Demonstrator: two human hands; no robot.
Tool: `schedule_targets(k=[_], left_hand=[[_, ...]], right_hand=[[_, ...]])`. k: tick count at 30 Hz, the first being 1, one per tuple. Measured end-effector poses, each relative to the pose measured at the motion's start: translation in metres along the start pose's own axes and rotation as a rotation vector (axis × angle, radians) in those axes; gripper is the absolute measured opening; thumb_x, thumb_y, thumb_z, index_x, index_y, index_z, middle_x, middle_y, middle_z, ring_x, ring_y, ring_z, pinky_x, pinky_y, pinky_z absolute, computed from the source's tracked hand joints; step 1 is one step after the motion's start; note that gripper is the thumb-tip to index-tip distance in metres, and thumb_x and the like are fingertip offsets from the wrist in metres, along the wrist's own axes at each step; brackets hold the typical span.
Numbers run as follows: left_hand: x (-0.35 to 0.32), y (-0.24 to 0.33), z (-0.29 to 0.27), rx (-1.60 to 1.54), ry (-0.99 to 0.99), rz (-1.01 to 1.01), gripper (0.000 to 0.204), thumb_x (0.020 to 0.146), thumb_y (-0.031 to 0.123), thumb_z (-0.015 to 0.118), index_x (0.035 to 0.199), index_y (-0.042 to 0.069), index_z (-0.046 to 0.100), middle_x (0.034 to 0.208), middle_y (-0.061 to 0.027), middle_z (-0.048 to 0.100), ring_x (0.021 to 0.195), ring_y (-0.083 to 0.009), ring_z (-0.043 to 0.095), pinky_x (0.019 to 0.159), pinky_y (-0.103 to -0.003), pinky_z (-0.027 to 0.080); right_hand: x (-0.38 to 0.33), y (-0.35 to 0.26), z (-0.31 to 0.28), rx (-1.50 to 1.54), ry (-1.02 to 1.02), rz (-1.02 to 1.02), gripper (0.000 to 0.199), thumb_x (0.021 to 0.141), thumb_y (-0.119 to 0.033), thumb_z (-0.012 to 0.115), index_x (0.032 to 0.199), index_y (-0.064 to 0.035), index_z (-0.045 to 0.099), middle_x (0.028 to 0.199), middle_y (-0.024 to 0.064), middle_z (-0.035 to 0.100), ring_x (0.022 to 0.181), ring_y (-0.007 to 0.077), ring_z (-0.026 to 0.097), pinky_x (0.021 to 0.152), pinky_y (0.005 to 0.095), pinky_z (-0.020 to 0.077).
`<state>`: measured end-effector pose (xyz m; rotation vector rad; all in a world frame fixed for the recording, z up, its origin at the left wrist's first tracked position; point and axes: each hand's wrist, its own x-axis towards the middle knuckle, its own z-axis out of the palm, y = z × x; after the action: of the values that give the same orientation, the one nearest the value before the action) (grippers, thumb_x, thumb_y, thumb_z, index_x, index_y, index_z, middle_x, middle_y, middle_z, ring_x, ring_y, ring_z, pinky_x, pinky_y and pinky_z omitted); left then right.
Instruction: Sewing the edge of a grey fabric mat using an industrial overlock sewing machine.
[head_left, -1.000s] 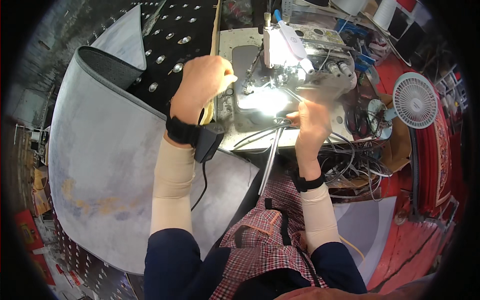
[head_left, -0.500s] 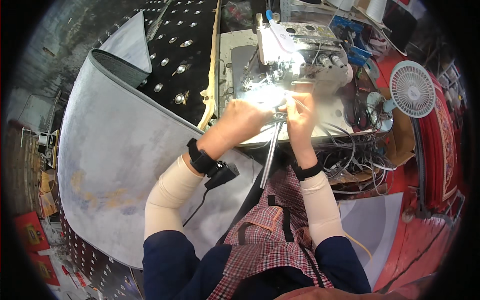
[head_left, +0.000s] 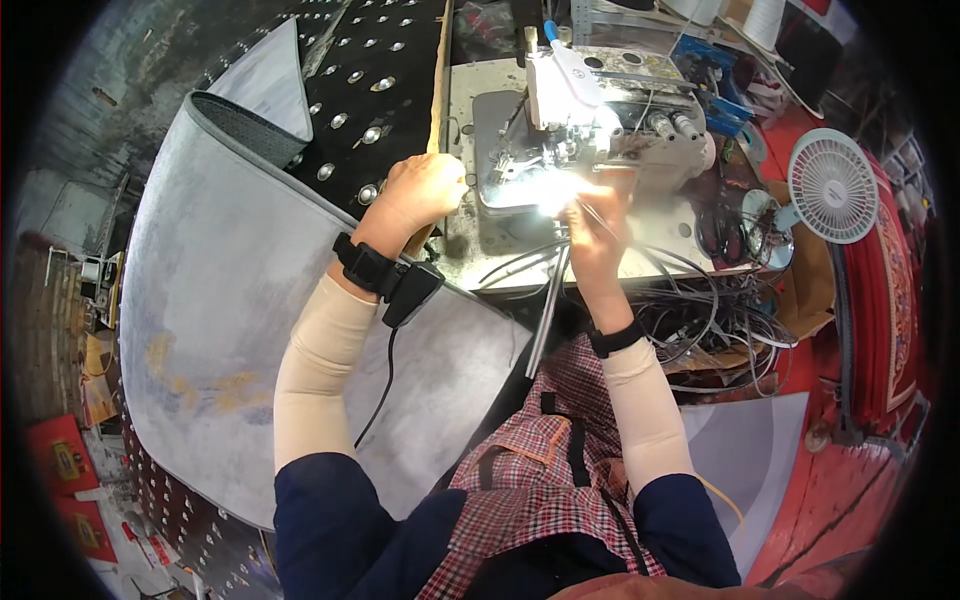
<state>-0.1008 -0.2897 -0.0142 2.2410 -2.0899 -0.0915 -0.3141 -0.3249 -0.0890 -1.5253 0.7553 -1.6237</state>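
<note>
Fisheye view, sharp at centre; straight edges bend toward a black rim. A lamp on the sewing machine (head_left: 600, 130) throws white glare that washes out the right hand (head_left: 600, 235). The grey fabric (head_left: 230, 330) is evenly lit.

The person wears beige arm sleeves under rolled navy sleeves, a red checked apron with dark straps, and black wristbands; the left wristband (head_left: 366, 266) carries a cabled black box (head_left: 411, 293).
</note>
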Motion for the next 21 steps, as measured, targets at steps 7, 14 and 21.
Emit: schedule_targets(k=[7, 14, 21], left_hand=[[-0.004, 0.007, 0.001, 0.006, 0.164, -0.006, 0.022, 0.076, 0.026, 0.061, 0.087, 0.007, 0.064, 0.087, -0.0103, 0.063, 0.087, -0.0301, 0.059, 0.078, -0.039, 0.044], [0.004, 0.055, 0.014, 0.000, 0.546, 0.333, 0.025, 0.074, 0.029, 0.065, 0.087, 0.008, 0.064, 0.091, -0.0090, 0.058, 0.091, -0.0250, 0.052, 0.074, -0.039, 0.038], [0.046, 0.060, 0.046, 0.183, 0.660, 0.301, 0.011, 0.072, 0.023, 0.058, 0.072, 0.012, 0.058, 0.080, -0.0070, 0.051, 0.084, -0.0261, 0.047, 0.070, -0.041, 0.033]], right_hand=[[-0.002, 0.013, 0.010, -0.188, -0.076, 0.011, 0.007, 0.083, -0.004, 0.063, 0.085, -0.0017, 0.057, 0.067, 0.0063, 0.060, 0.056, 0.0121, 0.061, 0.053, 0.0237, 0.0472], [-0.027, -0.005, 0.012, 0.162, -0.035, 0.243, 0.009, 0.084, 0.001, 0.060, 0.085, -0.0015, 0.052, 0.072, 0.0043, 0.060, 0.061, 0.0102, 0.059, 0.057, 0.0221, 0.0474], [-0.034, -0.011, -0.002, 0.168, -0.024, 0.252, 0.006, 0.086, -0.001, 0.061, 0.089, 0.0000, 0.055, 0.076, 0.0045, 0.061, 0.062, 0.0087, 0.058, 0.059, 0.0197, 0.0471]])
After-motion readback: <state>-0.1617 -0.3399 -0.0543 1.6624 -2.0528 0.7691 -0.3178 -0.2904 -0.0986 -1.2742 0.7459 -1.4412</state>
